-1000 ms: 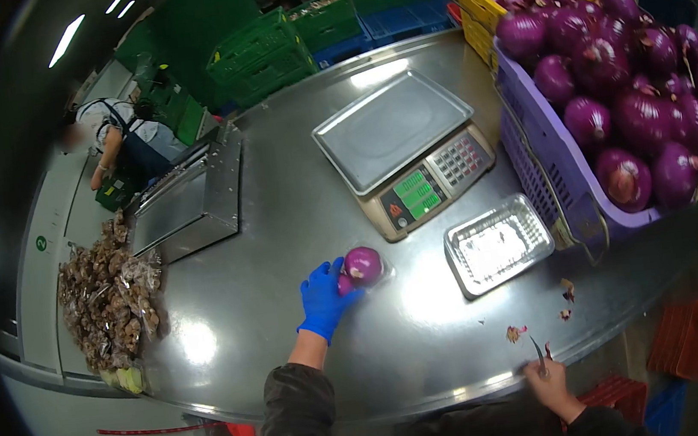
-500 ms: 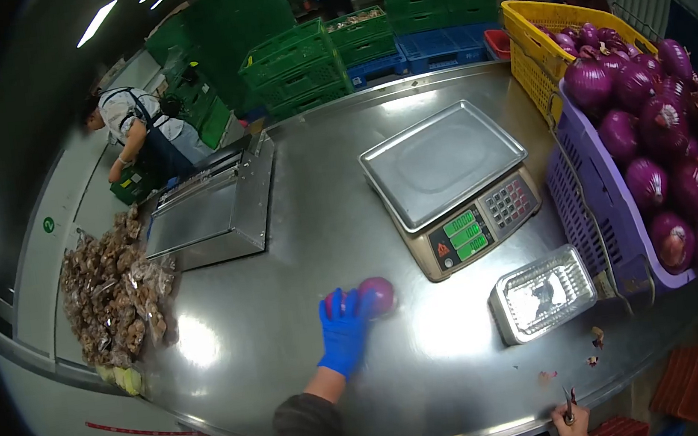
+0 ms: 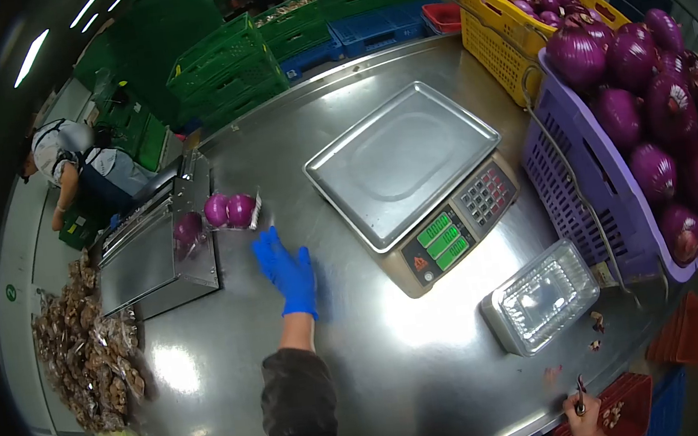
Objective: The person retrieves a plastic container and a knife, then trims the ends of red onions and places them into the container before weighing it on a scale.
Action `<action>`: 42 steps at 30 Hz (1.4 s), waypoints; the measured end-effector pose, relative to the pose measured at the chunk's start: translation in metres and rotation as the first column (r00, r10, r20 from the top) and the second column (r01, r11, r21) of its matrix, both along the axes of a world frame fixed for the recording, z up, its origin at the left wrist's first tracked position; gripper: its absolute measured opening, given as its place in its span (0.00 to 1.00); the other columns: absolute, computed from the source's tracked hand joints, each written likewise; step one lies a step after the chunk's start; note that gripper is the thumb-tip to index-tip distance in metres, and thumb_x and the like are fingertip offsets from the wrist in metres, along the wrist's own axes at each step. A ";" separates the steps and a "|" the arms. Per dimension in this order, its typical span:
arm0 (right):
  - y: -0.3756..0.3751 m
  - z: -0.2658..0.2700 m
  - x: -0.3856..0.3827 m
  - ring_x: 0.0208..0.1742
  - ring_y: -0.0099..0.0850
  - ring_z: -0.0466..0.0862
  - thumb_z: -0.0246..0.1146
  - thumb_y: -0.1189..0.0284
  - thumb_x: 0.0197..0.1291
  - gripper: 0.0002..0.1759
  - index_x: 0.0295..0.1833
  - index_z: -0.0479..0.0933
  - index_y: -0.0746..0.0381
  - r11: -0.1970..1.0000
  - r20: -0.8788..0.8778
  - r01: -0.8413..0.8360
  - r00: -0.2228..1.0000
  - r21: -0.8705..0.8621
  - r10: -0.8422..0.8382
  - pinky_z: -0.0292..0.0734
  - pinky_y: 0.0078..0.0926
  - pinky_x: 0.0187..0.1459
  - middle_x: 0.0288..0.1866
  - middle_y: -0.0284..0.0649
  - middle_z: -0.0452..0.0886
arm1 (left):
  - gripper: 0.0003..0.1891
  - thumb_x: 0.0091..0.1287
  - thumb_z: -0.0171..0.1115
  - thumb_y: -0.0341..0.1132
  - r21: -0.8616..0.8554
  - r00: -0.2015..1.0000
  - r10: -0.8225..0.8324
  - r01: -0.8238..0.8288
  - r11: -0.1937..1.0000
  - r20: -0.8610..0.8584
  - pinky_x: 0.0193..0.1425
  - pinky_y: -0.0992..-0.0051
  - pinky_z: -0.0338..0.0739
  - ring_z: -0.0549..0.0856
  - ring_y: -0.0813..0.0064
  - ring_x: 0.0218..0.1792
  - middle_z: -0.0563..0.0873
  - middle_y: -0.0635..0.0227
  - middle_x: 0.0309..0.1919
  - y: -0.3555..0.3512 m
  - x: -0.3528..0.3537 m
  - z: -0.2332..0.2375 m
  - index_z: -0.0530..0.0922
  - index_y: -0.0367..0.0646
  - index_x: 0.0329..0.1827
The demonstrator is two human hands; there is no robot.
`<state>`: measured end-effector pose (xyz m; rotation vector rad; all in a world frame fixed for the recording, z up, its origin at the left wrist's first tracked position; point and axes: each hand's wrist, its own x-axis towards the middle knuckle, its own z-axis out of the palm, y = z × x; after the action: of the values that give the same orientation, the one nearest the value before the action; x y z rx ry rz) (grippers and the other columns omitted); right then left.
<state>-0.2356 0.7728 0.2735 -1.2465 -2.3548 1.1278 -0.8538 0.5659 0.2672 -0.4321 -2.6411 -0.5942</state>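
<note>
My left hand (image 3: 288, 270), in a blue glove, is open over the steel table with its fingers stretched toward the onions. Just beyond the fingertips, two purple onions (image 3: 229, 210) sit together in a clear tray beside the wrapping machine (image 3: 159, 252). A small gap separates hand and tray. At the front right edge, my bare right hand (image 3: 587, 422) is closed around a slim dark tool (image 3: 580, 397), which looks like small scissors. To the right of the left hand stands a scale (image 3: 412, 168) with a bare metal pan.
A purple crate (image 3: 590, 182) heaped with onions and a yellow crate (image 3: 489, 47) line the right side. Stacked clear trays (image 3: 541, 298) lie near onion-skin scraps. Bagged ginger-like roots (image 3: 89, 351) are at left. A co-worker (image 3: 89, 166) stands beyond the machine.
My left hand has moved forward and let go of the onions. They now lie farther away, by the machine. My right hand stays at the front edge. The view has shifted right.
</note>
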 end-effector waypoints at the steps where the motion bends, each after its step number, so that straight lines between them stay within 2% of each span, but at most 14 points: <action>1: 0.000 0.000 0.001 0.19 0.21 0.72 0.64 0.75 0.54 0.10 0.24 0.74 0.66 1.000 0.017 -0.004 1.000 -0.008 0.004 0.67 0.26 0.24 0.16 0.35 0.71 | 0.40 0.61 0.68 0.33 -0.002 1.000 -0.007 0.007 1.000 0.008 0.76 0.58 0.55 0.57 0.51 0.76 0.63 0.52 0.73 0.010 0.020 0.005 0.58 0.44 0.76; 5: 0.004 -0.002 0.000 0.18 0.22 0.71 0.64 0.75 0.54 0.09 0.24 0.74 0.65 0.995 -0.039 -0.082 0.996 0.064 0.085 0.67 0.24 0.24 0.15 0.35 0.70 | 0.30 0.63 0.64 0.31 0.374 0.822 -0.569 0.536 0.757 -0.027 0.76 0.58 0.56 0.64 0.51 0.73 0.69 0.51 0.70 0.066 0.147 0.083 0.68 0.36 0.70; 7: 0.004 -0.002 0.003 0.18 0.22 0.72 0.64 0.76 0.54 0.08 0.24 0.75 0.65 0.994 -0.071 -0.087 0.993 0.062 0.091 0.68 0.24 0.24 0.16 0.36 0.71 | 0.31 0.61 0.68 0.34 0.234 0.643 -0.762 0.732 0.640 0.075 0.73 0.56 0.62 0.70 0.50 0.68 0.72 0.51 0.66 0.097 0.214 0.090 0.69 0.37 0.68; 9: 0.004 0.007 -0.004 0.19 0.22 0.74 0.65 0.76 0.53 0.08 0.24 0.75 0.65 0.994 -0.104 -0.109 0.989 -0.011 0.107 0.69 0.25 0.25 0.16 0.37 0.72 | 0.35 0.64 0.66 0.45 0.361 0.274 -0.949 0.879 0.313 0.155 0.73 0.53 0.62 0.70 0.50 0.68 0.71 0.50 0.67 0.115 0.270 0.107 0.66 0.36 0.70; 10: 0.004 0.002 -0.002 0.19 0.23 0.75 0.65 0.77 0.53 0.08 0.24 0.75 0.65 0.993 -0.142 -0.114 0.983 0.003 0.113 0.70 0.25 0.25 0.16 0.39 0.73 | 0.35 0.67 0.61 0.48 0.114 0.248 -0.951 0.956 0.271 0.182 0.73 0.53 0.62 0.70 0.48 0.68 0.72 0.47 0.65 0.122 0.296 0.102 0.64 0.33 0.71; 16: 0.005 0.001 0.002 0.20 0.30 0.80 0.65 0.75 0.54 0.06 0.26 0.79 0.65 0.993 -0.213 -0.118 0.969 0.025 0.121 0.72 0.28 0.25 0.19 0.42 0.78 | 0.22 0.67 0.52 0.27 -0.240 0.326 -0.885 0.937 0.255 0.333 0.68 0.55 0.69 0.80 0.53 0.46 0.81 0.51 0.42 0.136 0.318 0.061 0.69 0.32 0.65; 17: 0.004 0.002 0.003 0.20 0.32 0.81 0.66 0.74 0.55 0.06 0.28 0.79 0.64 0.991 -0.231 -0.125 0.964 0.042 0.131 0.73 0.29 0.25 0.19 0.43 0.79 | 0.18 0.67 0.53 0.28 -0.238 0.334 -0.917 0.929 0.282 0.220 0.63 0.56 0.72 0.80 0.53 0.45 0.81 0.52 0.41 0.134 0.316 0.043 0.73 0.36 0.60; 18: 0.006 -0.013 0.007 0.20 0.34 0.81 0.68 0.73 0.54 0.07 0.27 0.79 0.64 0.987 -0.235 -0.135 0.960 0.086 0.152 0.73 0.31 0.25 0.19 0.42 0.78 | 0.12 0.68 0.53 0.31 0.085 0.392 -0.880 0.900 0.427 0.267 0.53 0.56 0.73 0.80 0.53 0.44 0.80 0.52 0.41 0.138 0.319 0.046 0.78 0.38 0.51; 20: 0.003 -0.026 0.016 0.20 0.36 0.80 0.69 0.71 0.54 0.09 0.27 0.78 0.63 0.986 -0.237 -0.137 0.959 0.097 0.157 0.73 0.32 0.25 0.19 0.42 0.76 | 0.06 0.61 0.57 0.31 0.182 0.307 -0.930 0.921 0.344 0.202 0.42 0.56 0.72 0.80 0.52 0.38 0.81 0.50 0.34 0.143 0.312 0.052 0.80 0.40 0.36; 21: 0.003 -0.012 0.011 0.20 0.37 0.80 0.69 0.71 0.54 0.09 0.27 0.78 0.63 0.990 -0.246 -0.126 0.959 0.067 0.139 0.72 0.31 0.25 0.19 0.42 0.76 | 0.05 0.56 0.58 0.28 0.034 0.282 -0.945 0.956 0.291 0.163 0.41 0.56 0.72 0.80 0.51 0.36 0.81 0.51 0.31 0.147 0.309 0.059 0.80 0.41 0.33; 25: 0.005 0.007 0.006 0.21 0.35 0.79 0.68 0.72 0.57 0.08 0.30 0.77 0.64 0.988 -0.310 -0.142 0.943 -0.052 0.119 0.72 0.30 0.26 0.21 0.44 0.76 | 0.18 0.50 0.60 0.21 -0.053 0.333 -0.871 0.940 0.337 0.361 0.50 0.58 0.73 0.80 0.50 0.41 0.83 0.54 0.34 0.149 0.325 0.108 0.81 0.41 0.46; 27: 0.006 0.009 0.006 0.21 0.36 0.79 0.68 0.72 0.58 0.08 0.30 0.78 0.64 0.989 -0.333 -0.131 0.938 -0.069 0.101 0.72 0.30 0.26 0.22 0.43 0.77 | 0.21 0.50 0.60 0.20 -0.023 0.380 -0.916 0.925 0.380 0.130 0.51 0.58 0.74 0.80 0.51 0.41 0.83 0.55 0.36 0.152 0.328 0.114 0.81 0.41 0.49; 34: 0.008 0.004 0.007 0.20 0.38 0.79 0.67 0.71 0.58 0.08 0.31 0.78 0.64 0.982 -0.398 -0.174 0.908 -0.071 0.132 0.71 0.30 0.25 0.21 0.44 0.76 | 0.19 0.53 0.61 0.24 -0.211 0.473 -0.840 0.879 0.428 0.266 0.50 0.57 0.74 0.81 0.52 0.43 0.84 0.55 0.37 0.156 0.325 0.079 0.81 0.44 0.50; 42: 0.005 0.001 0.008 0.20 0.38 0.78 0.67 0.70 0.59 0.09 0.31 0.78 0.63 0.982 -0.361 -0.168 0.924 -0.082 0.128 0.71 0.31 0.25 0.20 0.44 0.75 | 0.13 0.52 0.64 0.26 -0.053 0.512 -0.821 0.855 0.516 0.254 0.48 0.58 0.76 0.82 0.53 0.42 0.85 0.57 0.37 0.158 0.310 0.071 0.82 0.43 0.42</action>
<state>-0.2271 0.7781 0.2742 -0.8178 -2.1622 1.4154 -0.5435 0.7234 0.3381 -1.8891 -2.5102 -0.6888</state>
